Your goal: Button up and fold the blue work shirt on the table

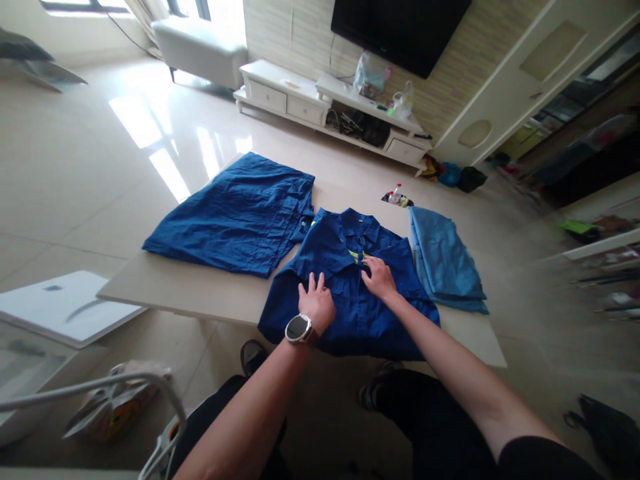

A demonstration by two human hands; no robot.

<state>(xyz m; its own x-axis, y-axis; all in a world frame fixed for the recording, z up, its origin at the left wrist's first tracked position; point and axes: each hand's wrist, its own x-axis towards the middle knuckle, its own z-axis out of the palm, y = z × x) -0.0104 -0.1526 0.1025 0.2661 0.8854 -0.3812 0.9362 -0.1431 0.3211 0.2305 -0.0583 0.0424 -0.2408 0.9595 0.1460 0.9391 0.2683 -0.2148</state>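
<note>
A dark blue work jacket (345,310) with a collar lies front up on the table, its lower edge hanging over the near side. My left hand (317,303), with a watch at the wrist, rests on the jacket's left front, fingers spread. On the front placket, my right hand (380,277) has its fingers bent and pinching the cloth beside a yellow-green trim (356,256). Left of the jacket lies a folded dark blue garment (235,213). To its right is a folded lighter blue garment (443,257).
The garments lie on a beige table (185,290). Small bottles with red caps (396,195) show beyond its far edge. A white TV cabinet (280,90) and grey bench (200,50) stand farther off. A white box (70,307) and plastic bag (120,400) are at the left.
</note>
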